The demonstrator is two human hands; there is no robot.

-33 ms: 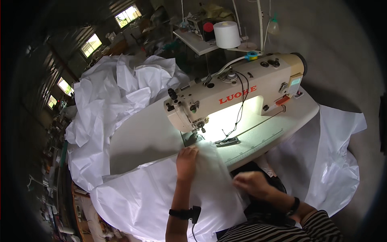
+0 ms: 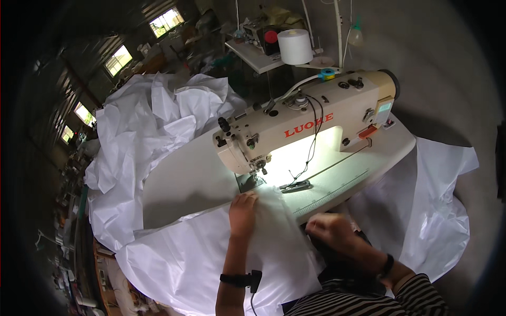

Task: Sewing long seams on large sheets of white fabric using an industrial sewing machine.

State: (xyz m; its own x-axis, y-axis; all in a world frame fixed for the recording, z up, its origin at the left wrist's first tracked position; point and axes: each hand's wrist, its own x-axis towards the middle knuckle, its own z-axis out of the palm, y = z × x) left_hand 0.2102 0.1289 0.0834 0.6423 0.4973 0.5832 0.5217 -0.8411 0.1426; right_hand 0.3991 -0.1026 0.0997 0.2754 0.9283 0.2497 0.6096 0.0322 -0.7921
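A glossy white plastic-like sheet [image 2: 179, 258] spreads over the front of the sewing machine table and hangs toward my lap. My left hand [image 2: 243, 213] rests at the sheet's far edge, just in front of the sewing machine's needle area [image 2: 258, 176], its fingers bunched on the material. To the right of the sheet, by the table's front edge, my right hand [image 2: 332, 230] is curled closed; whatever may be in its fingers is hidden. The beige sewing machine [image 2: 311, 121] has its work light on. Small metal thread snips [image 2: 298, 186] lie on its bed.
A large crumpled heap of white sheet [image 2: 137, 131] fills the table's left and far side. More white sheet [image 2: 437, 200] hangs at the right. Behind the machine stand a white thread cone [image 2: 295, 46] and a thread stand pole [image 2: 338, 37]. A black cord dangles from the machine head.
My right hand has risen slightly toward the table's front edge. The left hand and the sheet under it look almost the same.
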